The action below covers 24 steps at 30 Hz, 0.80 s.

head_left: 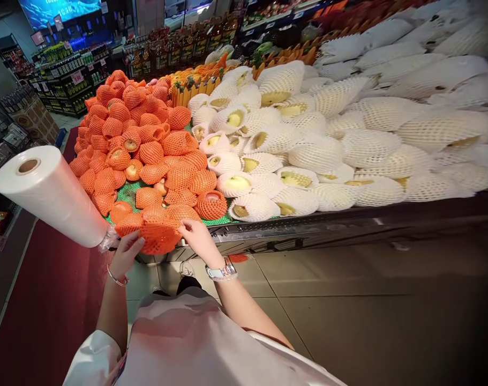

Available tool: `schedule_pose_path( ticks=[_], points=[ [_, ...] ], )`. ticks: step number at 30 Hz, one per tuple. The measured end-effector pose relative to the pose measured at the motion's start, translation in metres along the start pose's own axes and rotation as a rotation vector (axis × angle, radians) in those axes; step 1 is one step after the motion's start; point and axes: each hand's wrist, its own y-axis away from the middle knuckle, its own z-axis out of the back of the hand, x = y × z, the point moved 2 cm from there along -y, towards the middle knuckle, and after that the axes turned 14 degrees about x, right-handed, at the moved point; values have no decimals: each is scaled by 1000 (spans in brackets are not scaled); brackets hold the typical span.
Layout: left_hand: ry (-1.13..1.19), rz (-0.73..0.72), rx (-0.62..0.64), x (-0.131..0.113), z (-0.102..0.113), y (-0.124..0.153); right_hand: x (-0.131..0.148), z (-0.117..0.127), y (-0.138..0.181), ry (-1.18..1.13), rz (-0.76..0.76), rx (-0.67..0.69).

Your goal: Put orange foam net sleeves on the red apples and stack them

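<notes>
Leftmost, a bag roll juts in on a slant, its film tail hanging by the left hand. That hand's fingers curl on the left edge of an orange foam net and look to be gripping it.

The net sits at the front lip of the bench, overhanging it, btw both hands and just below the orange pile. The right hand, watch on wrist, pinches the net's top-right rim w/ its fingertips. Can't tell if there's fruit inside.

Handling, my read: the net itself is v. light, soft and springy. It squashes easily, the mesh gives good grip so it's not slippery, and it tears if yanked. If there's fruit inside it's heavier & bruisable, so best cup it from under w/ the palm, not by the rim alone.

Further right is the white pile, well apart from both hands.
</notes>
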Motion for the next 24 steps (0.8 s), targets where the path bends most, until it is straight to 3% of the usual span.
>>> schedule_pose_path(
  ticks=[4,7,11,16,20,24],
  points=[
    [-232,73,371,-7,-12,3,-7,-3,3,12,-64,246],
    [-430,100,465,-14,-21,3,-8,-2,8,45,-89,383],
    [-601,99,548,-13,-28,1,-4,0,15,73,-78,387],
    [-545,50,543,-3,-31,-1,13,-9,18,-319,165,231],
    [-482,91,526,1,-30,-2,22,-22,23,-523,210,305],
    [-516,102,553,-7,-29,0,12,-30,26,-531,173,403]
  ],
)
